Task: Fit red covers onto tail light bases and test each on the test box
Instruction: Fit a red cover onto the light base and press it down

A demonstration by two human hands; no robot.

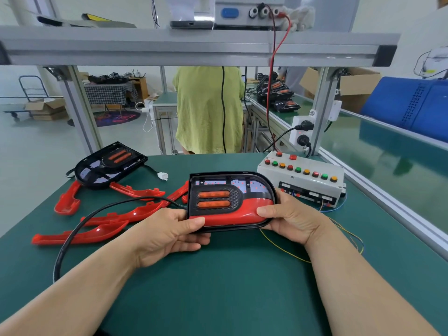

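I hold a black tail light base [218, 187] above the green table, tilted toward me. A red cover [232, 213] sits along its lower edge. My left hand [167, 235] grips the base's lower left corner, thumb on the red cover. My right hand [288, 218] grips the right end, thumb pressing the cover. A black cable [72, 235] runs from the base off to the left. A second base [109, 163] without a cover lies at the back left. Several loose red covers [101, 226] lie left of my hands. The white test box [303, 177] stands at the right.
The green table [218, 287] has an aluminium rail [388, 202] along its right side. Thin yellow and blue wires [349, 236] trail from the test box. A person in a green shirt [208, 107] stands behind the table. An overhead shelf [194, 47] carries a power supply [249, 10].
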